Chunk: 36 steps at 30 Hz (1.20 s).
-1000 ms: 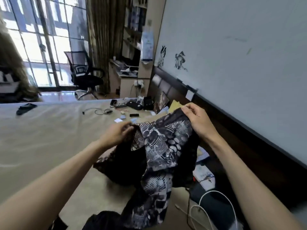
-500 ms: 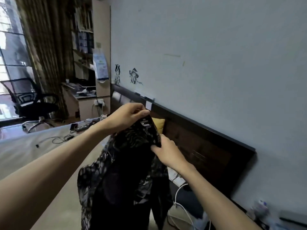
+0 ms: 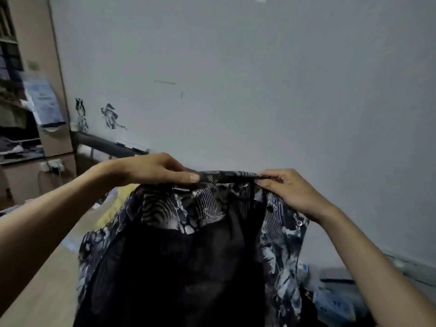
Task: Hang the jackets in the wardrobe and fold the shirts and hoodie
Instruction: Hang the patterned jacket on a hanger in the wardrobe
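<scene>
A black-and-white patterned jacket (image 3: 207,251) with a dark lining hangs in the air in front of me, its inside facing me. My left hand (image 3: 153,169) pinches the collar at its left end. My right hand (image 3: 287,192) pinches the collar at its right end, and the collar is stretched flat between the two hands. Snap buttons show along the jacket's right front edge. The lower part of the jacket runs out of the frame.
A pale wall (image 3: 259,79) with small dark stickers fills the background. A dark headboard (image 3: 106,146) runs along it above the beige bed (image 3: 42,291). A yellow cloth (image 3: 113,208) lies behind the jacket. Shelves and a desk (image 3: 21,149) stand at far left. Cluttered items lie at lower right.
The jacket has been lifted and spread out. My right hand moved from the jacket's front up to the collar's right end. The view turned right and up toward the wall.
</scene>
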### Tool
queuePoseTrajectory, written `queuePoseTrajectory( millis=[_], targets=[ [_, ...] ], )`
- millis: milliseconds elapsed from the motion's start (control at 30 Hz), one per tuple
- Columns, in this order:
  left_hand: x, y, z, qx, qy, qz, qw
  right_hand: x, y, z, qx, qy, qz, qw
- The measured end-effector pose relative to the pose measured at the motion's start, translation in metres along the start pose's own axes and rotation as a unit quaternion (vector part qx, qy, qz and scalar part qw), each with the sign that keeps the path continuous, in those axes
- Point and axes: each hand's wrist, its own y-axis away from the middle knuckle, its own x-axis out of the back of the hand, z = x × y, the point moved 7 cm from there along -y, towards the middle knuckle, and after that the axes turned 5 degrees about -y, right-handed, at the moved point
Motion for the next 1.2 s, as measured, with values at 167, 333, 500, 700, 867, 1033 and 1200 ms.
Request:
queuePoseTrajectory(
  millis=[167, 333, 500, 700, 867, 1033, 1200],
  targets=[
    [-0.086, -0.060, -0.016, 0.012, 0.002, -0.139, 0.990, 0.103, 0.027, 0.016, -0.004, -0.011, 0.117, 0.993],
    [-0.101, -0.135, 0.021, -0.054, 0.147, -0.107, 0.982, 0.195, 0.082, 0.031, -0.016, 0.041, 0.219, 0.975],
    [-0.126, -0.206, 0.120, -0.141, 0.190, -0.068, 0.969, 0.265, 0.146, 0.027, -0.030, 0.199, 0.304, 0.931],
    [-0.153, -0.259, 0.271, -0.328, 0.209, -0.010, 0.921, 0.330, 0.233, 0.002, -0.066, 0.336, 0.410, 0.845],
    [-0.178, -0.310, 0.349, -0.427, 0.178, -0.035, 0.886, 0.373, 0.284, -0.004, -0.095, 0.397, 0.473, 0.781],
    [-0.226, -0.335, 0.436, -0.519, 0.179, -0.072, 0.833, 0.385, 0.350, -0.031, -0.167, 0.447, 0.545, 0.690],
    [-0.283, -0.332, 0.506, -0.592, 0.205, -0.161, 0.763, 0.361, 0.417, -0.060, -0.233, 0.479, 0.605, 0.592]
  ],
)
